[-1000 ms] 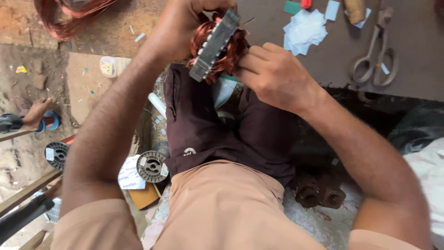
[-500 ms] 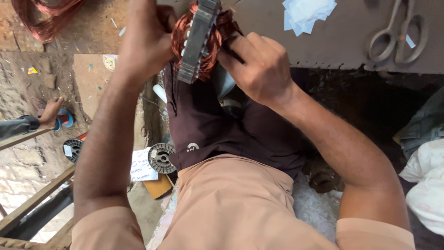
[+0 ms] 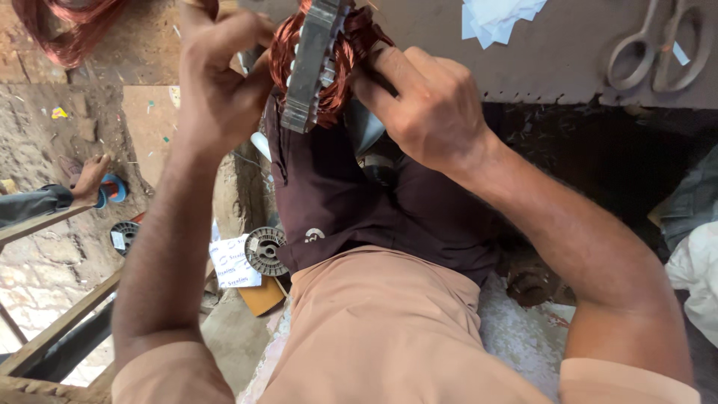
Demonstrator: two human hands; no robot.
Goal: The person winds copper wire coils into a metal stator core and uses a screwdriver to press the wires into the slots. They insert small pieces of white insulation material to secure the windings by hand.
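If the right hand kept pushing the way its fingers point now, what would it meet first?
The right hand points left into the copper winding of the stator core, which its fingers already seem to touch. Beyond that is the left hand; depth is unclear.

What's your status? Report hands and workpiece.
Left hand and right hand both gripping the copper-wound stator, held edge-on above lap. Scissors lie clear on bench.

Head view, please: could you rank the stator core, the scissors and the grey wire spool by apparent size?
1. Stator core, though nearest the camera.
2. Scissors, partly cut off by the frame.
3. Grey wire spool, farther away on the floor.
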